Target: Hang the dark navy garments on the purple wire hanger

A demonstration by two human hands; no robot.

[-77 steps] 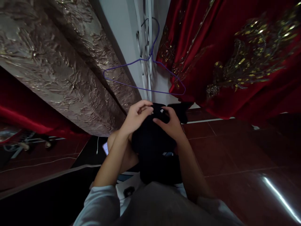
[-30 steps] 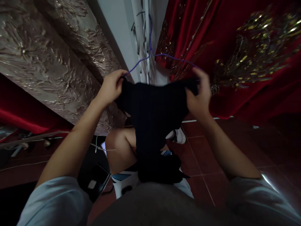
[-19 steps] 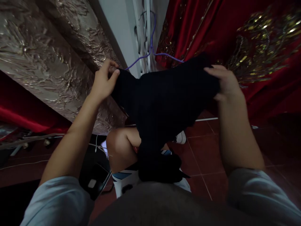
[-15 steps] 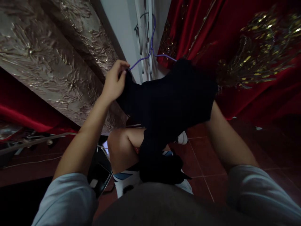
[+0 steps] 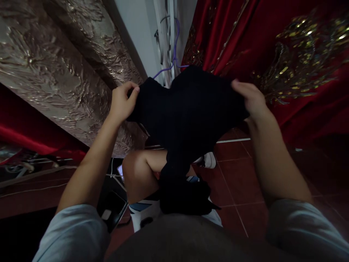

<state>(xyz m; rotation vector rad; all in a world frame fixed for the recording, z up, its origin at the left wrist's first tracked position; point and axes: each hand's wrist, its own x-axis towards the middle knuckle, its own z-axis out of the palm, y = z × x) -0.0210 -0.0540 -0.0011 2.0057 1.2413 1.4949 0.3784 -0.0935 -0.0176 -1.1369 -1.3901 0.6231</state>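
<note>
A dark navy shirt (image 5: 188,109) hangs on a purple hanger (image 5: 175,51), whose hook is caught on a white metal rack (image 5: 172,40). The hanger's arms run down into the shirt's shoulders, so their ends are hidden. My left hand (image 5: 124,100) pinches the shirt's left edge between thumb and fingers. On the opposite side my right hand (image 5: 251,96) grips the other edge, and the cloth is spread out between them. The shirt's lower part droops over my lap, where a black cloth (image 5: 185,196) lies bunched.
A beige embossed curtain (image 5: 68,80) hangs at left; a red curtain (image 5: 300,116) with gold sequins hangs at right. Below are my bare knee (image 5: 139,171), a shoe (image 5: 208,160) and red floor tiles (image 5: 231,182). A small white object (image 5: 106,214) lies on a dark surface at lower left.
My right hand, hidden behind the cloth before, now shows at the shirt's right edge. My left hand has shifted slightly left and down. The shirt now covers more of the hanger's right arm.
</note>
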